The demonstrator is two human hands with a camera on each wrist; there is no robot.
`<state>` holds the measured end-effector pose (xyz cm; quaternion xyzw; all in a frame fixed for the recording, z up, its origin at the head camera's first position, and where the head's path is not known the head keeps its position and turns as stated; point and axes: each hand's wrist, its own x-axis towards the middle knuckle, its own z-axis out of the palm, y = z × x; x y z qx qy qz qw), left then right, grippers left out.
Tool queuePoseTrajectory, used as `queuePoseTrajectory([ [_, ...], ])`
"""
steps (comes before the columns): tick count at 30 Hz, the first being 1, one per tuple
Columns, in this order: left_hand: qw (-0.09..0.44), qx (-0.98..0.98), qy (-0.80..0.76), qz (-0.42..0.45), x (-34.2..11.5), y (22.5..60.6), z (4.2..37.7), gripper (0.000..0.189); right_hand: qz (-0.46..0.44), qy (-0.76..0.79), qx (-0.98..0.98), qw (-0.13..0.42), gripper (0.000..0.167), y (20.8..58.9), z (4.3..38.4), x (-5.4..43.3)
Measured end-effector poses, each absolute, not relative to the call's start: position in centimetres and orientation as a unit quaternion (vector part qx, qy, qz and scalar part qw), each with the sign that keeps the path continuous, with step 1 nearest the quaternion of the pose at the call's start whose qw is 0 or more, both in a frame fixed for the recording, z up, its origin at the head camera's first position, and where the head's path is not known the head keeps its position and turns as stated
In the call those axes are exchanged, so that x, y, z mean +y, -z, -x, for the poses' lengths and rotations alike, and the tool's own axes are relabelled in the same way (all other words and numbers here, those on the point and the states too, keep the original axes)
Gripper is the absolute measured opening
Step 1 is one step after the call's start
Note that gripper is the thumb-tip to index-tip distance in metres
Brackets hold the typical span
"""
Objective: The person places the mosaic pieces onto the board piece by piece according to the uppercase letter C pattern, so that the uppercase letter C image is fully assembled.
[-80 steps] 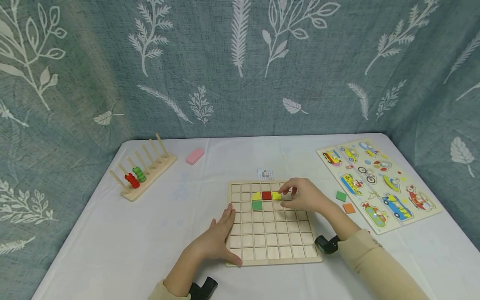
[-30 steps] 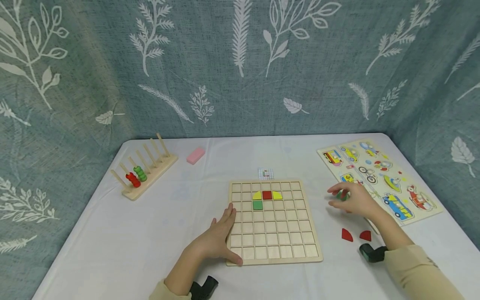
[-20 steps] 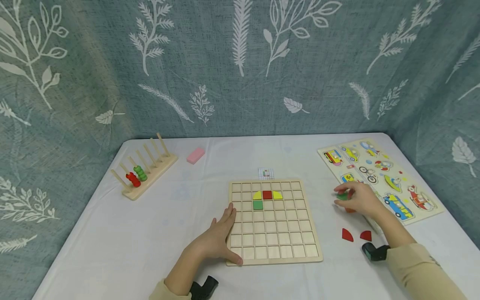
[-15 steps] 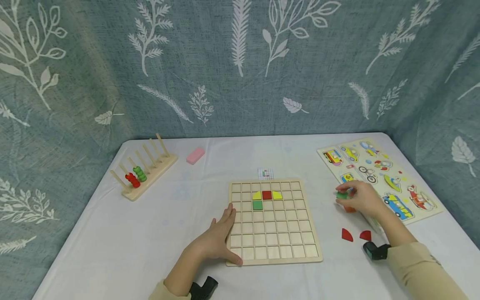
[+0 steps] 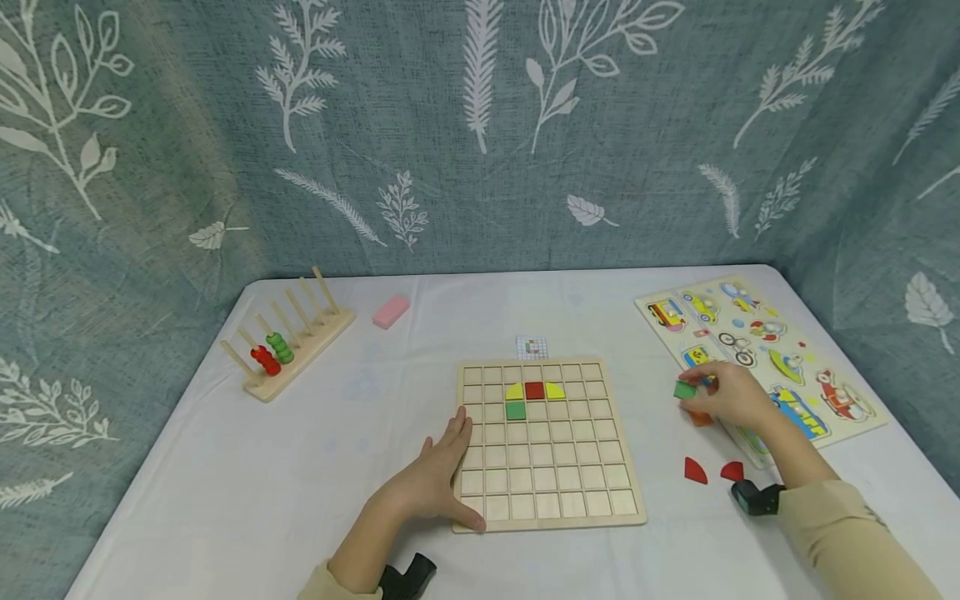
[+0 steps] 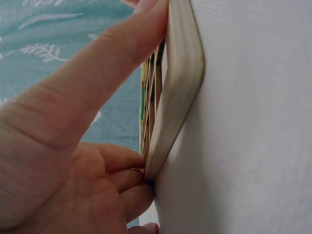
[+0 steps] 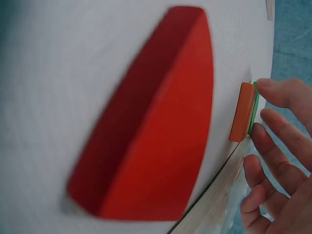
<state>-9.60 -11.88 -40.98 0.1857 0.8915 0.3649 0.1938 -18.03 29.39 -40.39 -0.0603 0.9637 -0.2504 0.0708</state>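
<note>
My left hand rests spread along the left edge of a square wooden grid board, fingers at its side and thumb at the near left corner. In the board's upper cells sit a red square, two yellow quarter-round tiles flanking it, and a green square below the left one. To the right of the board, my right hand pinches a green square tile between thumb and fingertips. An orange square tile lies close by, partly hidden by that hand in the head view.
Two red quarter-round tiles lie near the right wrist. A picture puzzle board is under and beyond the right forearm. A small pattern card, a pink block and a peg rack with red and green beads stand farther back.
My right hand has left the yellow tile on the board, moved right to the loose tiles and taken hold of the green square, now slightly tilted. My left hand has stayed put.
</note>
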Motion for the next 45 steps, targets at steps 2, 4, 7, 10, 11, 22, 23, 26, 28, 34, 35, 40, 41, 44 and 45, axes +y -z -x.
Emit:
queuePoseTrajectory([
  [2,0.194,0.89,-0.368,-0.186,-11.88,40.91,9.59,0.127,0.058,0.25,0.964,0.073,0.041,40.4,18.05,29.38],
  [4,0.194,0.889,-0.372,-0.186,-11.87,40.85,9.57,0.127,0.055,0.252,0.963,0.076,0.04,40.41,18.08,29.35],
  [7,0.193,0.888,-0.374,-0.184,-11.87,40.83,9.56,0.128,0.051,0.252,0.963,0.081,0.038,40.39,18.11,29.3],
  [10,0.193,0.89,-0.371,-0.183,-11.88,40.9,9.56,0.127,0.049,0.252,0.963,0.085,0.037,40.32,18.11,29.26],
  [11,0.193,0.89,-0.369,-0.183,-11.87,40.91,9.57,0.127,0.048,0.251,0.963,0.086,0.037,40.3,18.1,29.27],
  [22,0.196,0.892,-0.364,-0.182,-11.94,41.09,9.62,0.127,0.039,0.25,0.963,0.092,0.035,40.28,18.0,29.07],
  [23,0.196,0.892,-0.365,-0.182,-11.95,41.12,9.61,0.127,0.039,0.251,0.963,0.091,0.035,40.28,18.01,29.05],
  [26,0.197,0.892,-0.365,-0.18,-11.98,41.11,9.52,0.127,0.039,0.254,0.962,0.089,0.034,40.28,17.99,28.97],
  [28,0.197,0.893,-0.364,-0.176,-12.06,41.13,9.47,0.127,0.042,0.258,0.961,0.086,0.034,40.35,18.01,28.97],
  [34,0.197,0.894,-0.363,-0.173,-12.1,41.28,9.48,0.127,0.046,0.263,0.96,0.082,0.034,40.54,17.91,29.07],
  [35,0.196,0.894,-0.362,-0.175,-12.04,41.31,9.5,0.127,0.045,0.263,0.96,0.081,0.035,40.54,17.88,29.1],
  [40,0.195,0.893,-0.364,-0.179,-11.85,41.32,9.56,0.127,0.046,0.265,0.96,0.074,0.036,40.53,17.76,29.09],
  [41,0.195,0.893,-0.365,-0.179,-11.84,41.3,9.56,0.127,0.045,0.267,0.96,0.075,0.036,40.52,17.73,29.01],
  [44,0.195,0.893,-0.365,-0.177,-11.83,41.33,9.57,0.127,0.043,0.269,0.959,0.074,0.036,40.47,17.63,28.75],
  [45,0.195,0.893,-0.365,-0.177,-11.83,41.36,9.59,0.127,0.043,0.269,0.959,0.074,0.036,40.41,17.59,28.66],
])
